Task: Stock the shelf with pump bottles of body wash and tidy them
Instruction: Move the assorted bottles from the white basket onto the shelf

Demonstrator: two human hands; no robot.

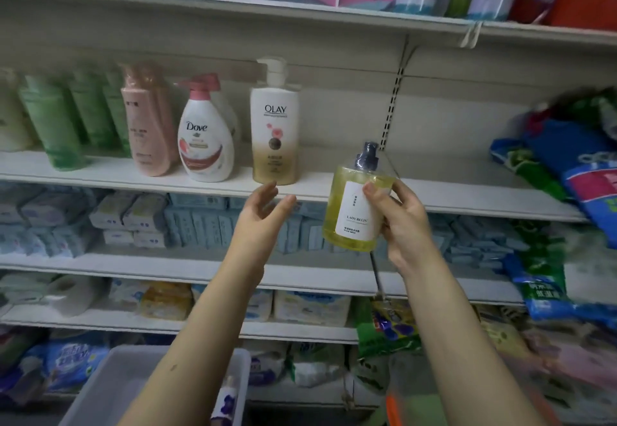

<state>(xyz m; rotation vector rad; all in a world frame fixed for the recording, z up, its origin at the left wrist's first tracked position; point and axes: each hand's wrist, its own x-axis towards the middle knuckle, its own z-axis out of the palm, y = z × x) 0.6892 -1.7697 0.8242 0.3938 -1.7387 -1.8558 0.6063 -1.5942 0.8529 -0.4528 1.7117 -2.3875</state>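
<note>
One yellow pump bottle (357, 205) sits in our right hand (404, 228), thumb and fingers wrapped round its body. We hold it upright in the air in front of the shelf (100, 177), a little right of the Olay bottle (274, 132) and not yet on the board. Our left hand (263, 212) holds nothing; its fingers are loose and spread, just below the shelf lip near the Olay bottle's base.

We judge the step in hand to be placing. The next move calls for raising the bottle over the lip and setting it down on the bare stretch right of the Olay bottle, label forward, in line with the Dove bottle (205, 138) and the pink bottle (150, 125). The free hand could then square the row.

Down below stands a grey tub (133, 375). We can make out one bottle with a purple label (228, 402) in it; what else it holds, we cannot tell.
</note>
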